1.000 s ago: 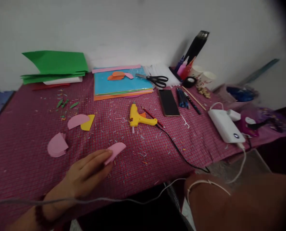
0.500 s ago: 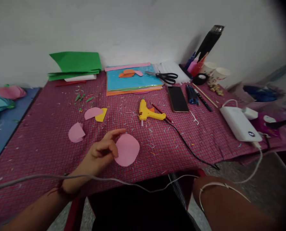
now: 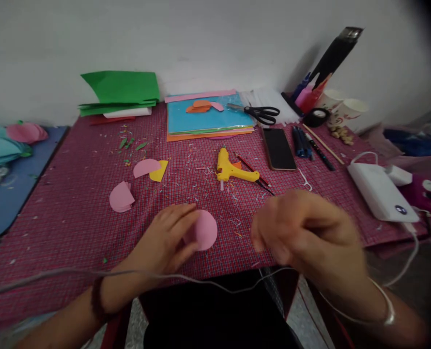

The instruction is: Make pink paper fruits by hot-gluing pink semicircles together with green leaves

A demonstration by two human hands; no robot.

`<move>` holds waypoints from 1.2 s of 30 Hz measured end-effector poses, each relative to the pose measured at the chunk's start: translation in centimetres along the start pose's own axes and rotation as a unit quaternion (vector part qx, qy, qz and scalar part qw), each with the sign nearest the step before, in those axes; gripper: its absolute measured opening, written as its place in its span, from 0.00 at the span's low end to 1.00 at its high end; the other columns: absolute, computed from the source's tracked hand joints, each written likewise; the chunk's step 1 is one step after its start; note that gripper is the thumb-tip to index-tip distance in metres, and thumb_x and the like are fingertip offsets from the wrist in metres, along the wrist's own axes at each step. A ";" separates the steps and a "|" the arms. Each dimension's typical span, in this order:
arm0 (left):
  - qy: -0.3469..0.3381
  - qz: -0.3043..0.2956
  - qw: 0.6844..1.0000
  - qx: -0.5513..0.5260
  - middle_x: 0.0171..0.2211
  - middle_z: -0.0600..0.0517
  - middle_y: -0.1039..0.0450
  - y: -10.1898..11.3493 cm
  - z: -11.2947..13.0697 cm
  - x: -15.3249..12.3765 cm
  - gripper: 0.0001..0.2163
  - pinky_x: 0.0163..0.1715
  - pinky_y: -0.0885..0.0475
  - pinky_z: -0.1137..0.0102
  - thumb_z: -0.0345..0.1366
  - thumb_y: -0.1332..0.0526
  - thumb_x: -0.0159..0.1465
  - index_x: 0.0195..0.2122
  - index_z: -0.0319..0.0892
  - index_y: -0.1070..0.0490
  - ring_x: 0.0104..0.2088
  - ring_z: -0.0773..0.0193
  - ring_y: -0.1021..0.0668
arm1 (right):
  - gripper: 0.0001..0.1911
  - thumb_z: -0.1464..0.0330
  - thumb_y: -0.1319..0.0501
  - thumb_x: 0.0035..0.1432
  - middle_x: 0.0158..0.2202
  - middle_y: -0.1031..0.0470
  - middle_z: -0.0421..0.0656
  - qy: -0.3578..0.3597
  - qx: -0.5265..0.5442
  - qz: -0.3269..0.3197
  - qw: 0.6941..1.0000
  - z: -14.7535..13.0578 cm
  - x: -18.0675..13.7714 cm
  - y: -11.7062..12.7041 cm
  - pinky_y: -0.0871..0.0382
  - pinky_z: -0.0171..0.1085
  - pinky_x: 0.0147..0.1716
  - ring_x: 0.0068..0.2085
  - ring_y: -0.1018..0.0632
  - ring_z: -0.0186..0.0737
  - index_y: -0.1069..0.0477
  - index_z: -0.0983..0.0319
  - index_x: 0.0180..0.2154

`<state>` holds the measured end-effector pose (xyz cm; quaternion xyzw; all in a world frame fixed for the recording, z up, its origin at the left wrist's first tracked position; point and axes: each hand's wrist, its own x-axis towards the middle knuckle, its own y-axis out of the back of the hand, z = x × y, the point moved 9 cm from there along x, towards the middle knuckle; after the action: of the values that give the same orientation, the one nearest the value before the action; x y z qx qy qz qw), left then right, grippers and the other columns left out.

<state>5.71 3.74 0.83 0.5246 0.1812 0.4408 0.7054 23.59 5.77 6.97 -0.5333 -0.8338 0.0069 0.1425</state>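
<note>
My left hand (image 3: 166, 237) is at the front of the table, its fingers and thumb around the left part of a pink paper circle (image 3: 206, 230); they cover that side. To the right, my right hand (image 3: 306, 237) hovers over the table's front edge, blurred, its fingers curled in. Whether anything is inside them is hidden. Beyond the hands lies a yellow glue gun (image 3: 233, 169) on its side. Folded pink paper pieces (image 3: 121, 197) rest on the left, near a pink half-circle (image 3: 146, 167) that overlaps a yellow paper piece (image 3: 159, 172).
Coloured sheets (image 3: 201, 123) with black-handled scissors (image 3: 262, 115) stand at the back beside green sheets (image 3: 124, 87). A phone (image 3: 279, 149), pens (image 3: 320, 152) and a white power bank (image 3: 380, 191) lie right. A white cable (image 3: 208, 282) crosses in front of me.
My right hand has come up from below the table edge to above it. My left hand has turned further over the pink circle, covering more of it. The view has shifted slightly.
</note>
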 end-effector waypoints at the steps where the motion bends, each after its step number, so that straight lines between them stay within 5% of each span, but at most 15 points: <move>1: -0.024 -0.015 0.999 0.016 0.59 0.38 0.38 -0.6 0.9 -0.1 0.28 0.56 0.36 0.49 0.39 0.38 0.61 0.61 0.39 0.44 0.59 0.47 0.34 | 0.08 0.65 0.39 0.61 0.23 0.31 0.36 -0.003 0.000 0.000 1.000 0.8 0.6 0.1 0.33 0.32 0.25 0.24 0.30 0.30 0.32 0.60 0.30; 5: -0.006 -0.037 0.999 0.012 0.63 0.34 0.46 -2.2 0.9 0.2 0.43 0.58 0.39 0.46 0.42 0.32 0.54 0.66 0.38 0.55 0.62 0.42 0.40 | 0.16 0.62 0.39 0.60 0.19 0.37 0.34 -0.081 -0.063 -0.016 0.995 5.3 1.7 0.8 0.43 0.31 0.20 0.21 0.36 0.29 0.38 0.60 0.24; 13: 0.108 0.000 0.969 -0.224 0.64 0.44 0.44 -1.0 -0.9 1.5 0.46 0.62 0.45 0.50 0.37 0.29 0.52 0.67 0.51 0.56 0.63 0.48 0.39 | 0.13 0.64 0.45 0.62 0.24 0.36 0.37 -0.150 -0.190 -0.052 0.969 8.3 1.5 0.8 0.40 0.34 0.25 0.26 0.34 0.32 0.37 0.60 0.26; 15: 0.154 0.023 0.920 -0.359 0.63 0.45 0.42 -0.3 -1.5 1.8 0.46 0.62 0.44 0.50 0.41 0.27 0.49 0.66 0.52 0.52 0.61 0.47 0.36 | 0.12 0.62 0.44 0.61 0.20 0.39 0.34 -0.184 -0.153 -0.042 0.970 9.0 1.7 0.6 0.42 0.33 0.21 0.22 0.36 0.31 0.38 0.60 0.26; 20: 0.196 0.033 0.692 -0.694 0.54 0.44 0.29 -1.1 -2.2 2.0 0.29 0.58 0.36 0.52 0.52 0.36 0.57 0.57 0.45 0.34 0.54 0.49 0.27 | 0.08 0.65 0.40 0.55 0.21 0.36 0.34 -0.173 -0.082 -0.040 0.981 8.5 3.5 -0.4 0.38 0.34 0.23 0.22 0.33 0.31 0.35 0.60 0.27; 23: 0.191 0.033 0.637 -0.746 0.54 0.44 0.28 -1.7 -2.8 2.0 0.24 0.56 0.33 0.55 0.53 0.40 0.61 0.53 0.43 0.30 0.52 0.53 0.25 | 0.07 0.69 0.39 0.52 0.24 0.34 0.37 -0.114 -0.120 -0.045 0.985 7.2 4.7 -0.8 0.38 0.35 0.27 0.27 0.32 0.32 0.34 0.61 0.24; 28: 0.228 0.039 0.673 -0.702 0.56 0.38 0.31 -2.4 -4.5 2.0 0.33 0.52 0.29 0.55 0.64 0.45 0.56 0.51 0.40 0.32 0.54 0.50 0.26 | 0.07 0.69 0.42 0.54 0.20 0.37 0.34 -0.148 -0.113 -0.077 0.979 8.4 5.2 -2.1 0.42 0.33 0.21 0.22 0.36 0.31 0.35 0.60 0.25; 31: 0.231 0.045 0.706 -0.668 0.55 0.36 0.31 -2.5 -5.3 2.2 0.36 0.49 0.27 0.53 0.67 0.50 0.57 0.51 0.40 0.33 0.52 0.48 0.25 | 0.02 0.70 0.43 0.56 0.23 0.37 0.35 -0.089 -0.174 -0.054 0.979 7.8 5.8 -2.3 0.39 0.33 0.23 0.24 0.34 0.32 0.33 0.60 0.33; 36: 0.197 0.017 0.741 -0.641 0.53 0.39 0.29 -2.7 -5.2 2.7 0.31 0.48 0.28 0.55 0.59 0.43 0.59 0.56 0.42 0.35 0.50 0.51 0.24 | 0.26 0.75 0.38 0.51 0.48 0.32 0.46 0.070 -0.351 -0.053 0.932 5.2 6.5 -3.1 0.34 0.44 0.46 0.48 0.29 0.43 0.39 0.58 0.53</move>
<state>4.64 8.81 -3.08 -0.1473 -0.0179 0.5586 0.8160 17.00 10.95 4.00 -0.5034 -0.7981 -0.3312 0.0048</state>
